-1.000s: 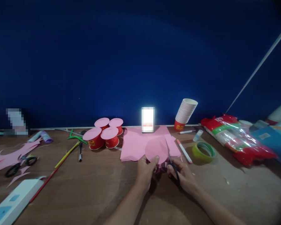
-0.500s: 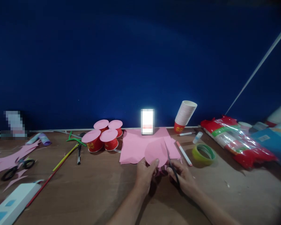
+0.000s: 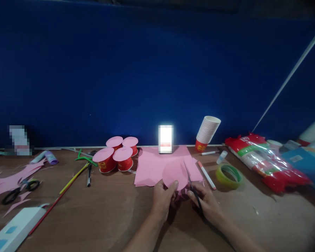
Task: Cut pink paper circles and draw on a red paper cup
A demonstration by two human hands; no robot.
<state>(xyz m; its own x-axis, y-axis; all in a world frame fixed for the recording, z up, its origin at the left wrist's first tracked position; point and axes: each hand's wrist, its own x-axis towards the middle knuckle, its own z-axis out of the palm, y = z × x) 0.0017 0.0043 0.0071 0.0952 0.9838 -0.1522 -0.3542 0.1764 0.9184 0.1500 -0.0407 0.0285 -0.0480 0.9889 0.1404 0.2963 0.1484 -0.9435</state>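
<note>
My left hand [image 3: 162, 197] pinches the lower edge of a pink paper circle [image 3: 174, 173], thumb on top. My right hand [image 3: 206, 201] is wrapped round the handles of black scissors [image 3: 193, 187], whose blades lie against the circle's right edge. Small pink trimmings lie on the wooden table [image 3: 99, 217] between the two hands. Behind the circle is a stack of pink paper sheets [image 3: 152, 166].
Several red cups capped with pink discs [image 3: 118, 157] stand to the left, a tilted stack of paper cups [image 3: 207, 131] at the back right. A lit phone [image 3: 165, 139], green tape roll [image 3: 229, 174], marker [image 3: 206, 170], bagged cups [image 3: 265, 159], second scissors [image 3: 17, 190] and power strip [image 3: 13, 229] lie around.
The view has shifted slightly downward. Both hands keep their hold on the circle and the scissors, with hardly any movement.
</note>
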